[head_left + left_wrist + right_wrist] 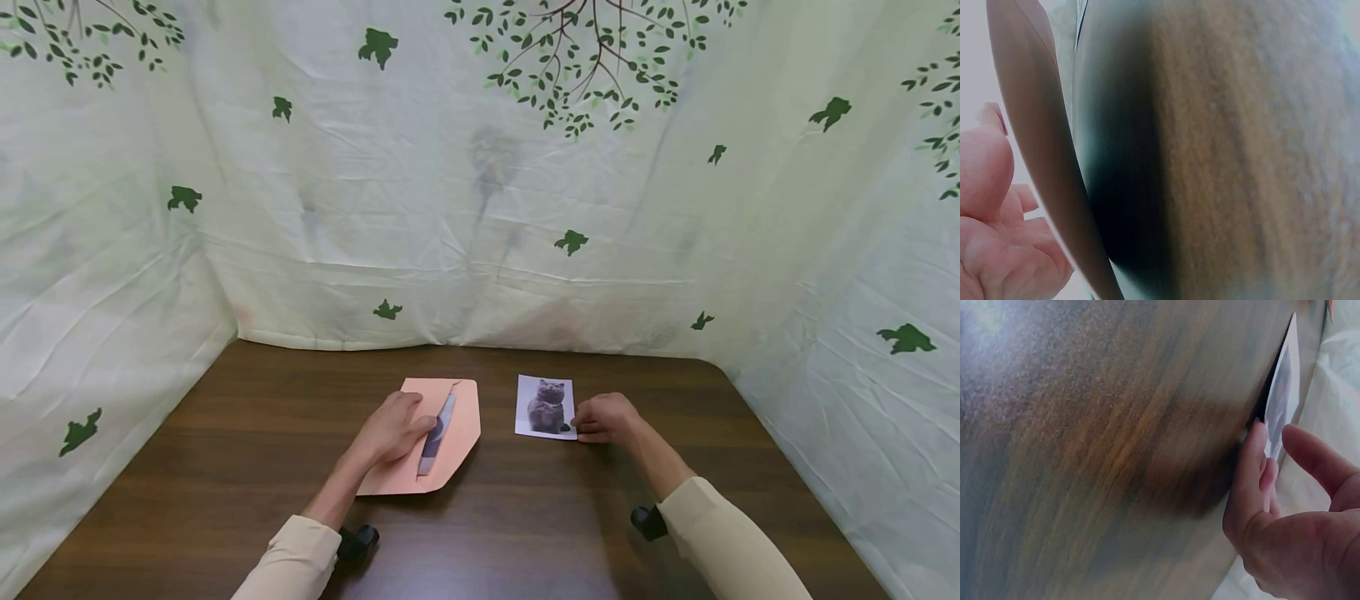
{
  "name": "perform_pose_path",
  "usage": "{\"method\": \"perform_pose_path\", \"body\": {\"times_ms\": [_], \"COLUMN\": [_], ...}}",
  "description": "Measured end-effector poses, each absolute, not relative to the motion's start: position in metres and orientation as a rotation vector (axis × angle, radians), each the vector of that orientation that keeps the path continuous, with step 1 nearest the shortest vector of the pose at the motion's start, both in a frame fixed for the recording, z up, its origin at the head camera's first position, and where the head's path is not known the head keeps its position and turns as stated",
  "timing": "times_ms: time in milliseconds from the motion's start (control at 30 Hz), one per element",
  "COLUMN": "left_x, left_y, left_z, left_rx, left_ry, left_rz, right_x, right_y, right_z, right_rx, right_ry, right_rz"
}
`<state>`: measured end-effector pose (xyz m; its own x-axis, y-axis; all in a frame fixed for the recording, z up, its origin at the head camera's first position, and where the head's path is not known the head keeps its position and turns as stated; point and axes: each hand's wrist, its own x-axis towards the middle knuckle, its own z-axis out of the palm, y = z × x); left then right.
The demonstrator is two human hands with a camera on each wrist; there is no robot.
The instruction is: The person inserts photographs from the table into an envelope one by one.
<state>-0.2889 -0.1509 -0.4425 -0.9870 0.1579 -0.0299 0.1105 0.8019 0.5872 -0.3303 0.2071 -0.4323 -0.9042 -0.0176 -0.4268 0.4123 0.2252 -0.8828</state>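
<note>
A peach-coloured envelope (461, 417) lies left of centre in the head view, its flap side toward the right. My left hand (393, 427) grips it from the left, thumb near the gaping opening. In that opening shows a strip of a grey and white picture (435, 442). The left wrist view has the envelope (1047, 137) edge-on, tilted above the table; some fingertips are hidden. To the right, my right hand (609, 418) pinches the lower right corner of a cat photo (546, 407). In the right wrist view the photo (1288, 375) stands clear of the wood between thumb and fingers.
The brown wooden table (525, 533) reaches back to a pale curtain (420, 208) with green leaf prints, which also hangs along both sides. Dark wrist cameras (358, 543) sit under both cuffs.
</note>
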Motion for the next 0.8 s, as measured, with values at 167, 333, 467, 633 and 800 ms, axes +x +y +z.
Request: {"method": "perform_pose_path", "body": {"times_ms": [167, 333, 467, 633, 800], "left_x": [-0.2881, -0.2876, -0.2890, -0.2902, -0.2912], "left_y": [-0.1504, -0.1504, -0.1513, -0.1509, -0.1509], "left_z": [-0.4430, -0.4429, -0.4447, -0.4451, -0.4459], "left_rx": [0.232, 0.247, 0.237, 0.237, 0.227], "left_ry": [2.915, 2.923, 2.914, 2.912, 2.914], "left_rz": [0.946, 0.951, 0.951, 0.943, 0.930], "right_x": [-0.3310, -0.3344, -0.3372, -0.3394, -0.3398], "right_y": [0.2053, 0.2037, 0.2030, 0.2021, 0.2020], "right_z": [-0.4343, -0.4370, -0.4391, -0.4387, -0.4363], "right_rx": [0.399, 0.414, 0.432, 0.426, 0.399], "right_ry": [2.176, 2.192, 2.208, 2.201, 2.168], "right_rz": [-1.728, -1.708, -1.683, -1.674, -1.671]}}
